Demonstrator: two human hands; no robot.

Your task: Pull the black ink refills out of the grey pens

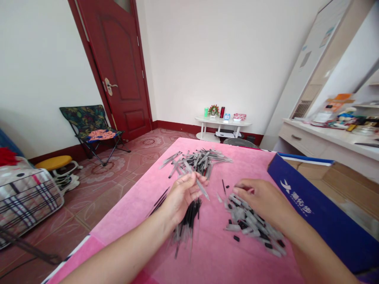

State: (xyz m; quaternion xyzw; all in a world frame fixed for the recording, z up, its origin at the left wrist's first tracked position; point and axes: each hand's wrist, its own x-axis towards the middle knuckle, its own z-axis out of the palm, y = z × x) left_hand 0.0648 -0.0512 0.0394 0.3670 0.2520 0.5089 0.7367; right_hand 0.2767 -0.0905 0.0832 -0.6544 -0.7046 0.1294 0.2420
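Observation:
My left hand (185, 193) pinches a frosted, translucent pen barrel (202, 189), its pointed end toward the lower right. Beyond it lies a heap of similar grey pens (204, 157). Thin black refills (189, 221) are bunched under and in front of my left wrist, with a few more (160, 201) to the left. My right hand (257, 195) is closed just above a pile of translucent pen caps (248, 221) mixed with small black pieces. Its fingertips are curled together, and whatever they hold is hidden. One dark refill (224, 186) lies between the hands.
A pink cloth (124, 232) covers the table. The open blue box (314, 205) stands at the right edge, beside a white dresser (325, 142). Behind are a low white table (225, 121) and a red door (118, 71); a folding chair (91, 126) stands at left.

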